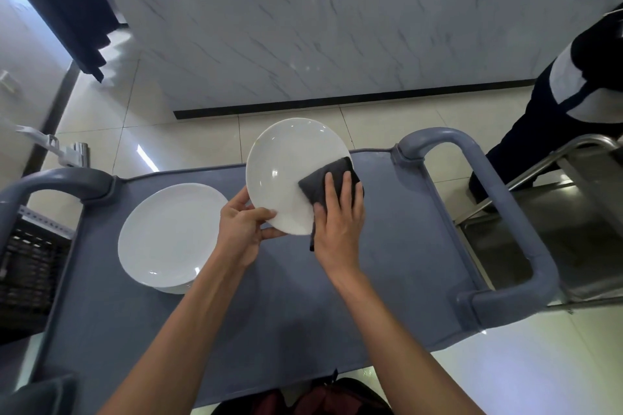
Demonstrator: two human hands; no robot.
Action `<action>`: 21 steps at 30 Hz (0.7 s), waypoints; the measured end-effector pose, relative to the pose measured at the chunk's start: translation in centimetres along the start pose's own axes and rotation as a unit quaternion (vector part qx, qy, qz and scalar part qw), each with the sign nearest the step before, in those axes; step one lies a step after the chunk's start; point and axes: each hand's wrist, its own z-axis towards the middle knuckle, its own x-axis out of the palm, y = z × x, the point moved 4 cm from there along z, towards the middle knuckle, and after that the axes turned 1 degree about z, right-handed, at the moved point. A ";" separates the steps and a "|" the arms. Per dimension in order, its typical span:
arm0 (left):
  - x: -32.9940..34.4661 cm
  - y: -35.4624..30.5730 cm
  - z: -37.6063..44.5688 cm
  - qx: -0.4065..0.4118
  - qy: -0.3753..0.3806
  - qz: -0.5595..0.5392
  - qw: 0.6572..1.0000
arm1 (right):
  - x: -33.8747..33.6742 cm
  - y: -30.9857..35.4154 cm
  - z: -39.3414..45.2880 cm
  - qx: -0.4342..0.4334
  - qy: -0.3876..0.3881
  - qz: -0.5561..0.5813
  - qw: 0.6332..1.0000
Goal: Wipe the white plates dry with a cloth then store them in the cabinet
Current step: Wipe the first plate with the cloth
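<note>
Grey cart [404,246], cloth [323,180] on plate [286,172]

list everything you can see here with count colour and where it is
held plate: 1, white, lifted over the cart
cloth: 1, dark grey, pressed on the held plate's right side
plate stack: count unclear, white, on the cart's left side
cart: 1, blue-grey, handles at both ends
steel trolley: 1, metallic, right of the cart
crate: 1, black, far left
another person: 1, dark and white clothing, upper right
left hand: grips the held plate's lower rim
right hand: presses the cloth
</note>
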 end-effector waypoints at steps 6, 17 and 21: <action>0.2 0.1 -0.1 0.000 0.013 0.016 1.000 | -1.3 -0.8 1.5 0.012 -0.024 0.032 0.999; -0.6 0.2 0.1 -0.012 0.035 0.086 0.996 | -4.7 -2.9 5.2 0.024 0.014 0.148 0.989; -0.7 -0.2 0.3 -0.011 0.051 0.132 0.990 | -5.8 -2.7 6.0 0.007 0.035 0.165 0.986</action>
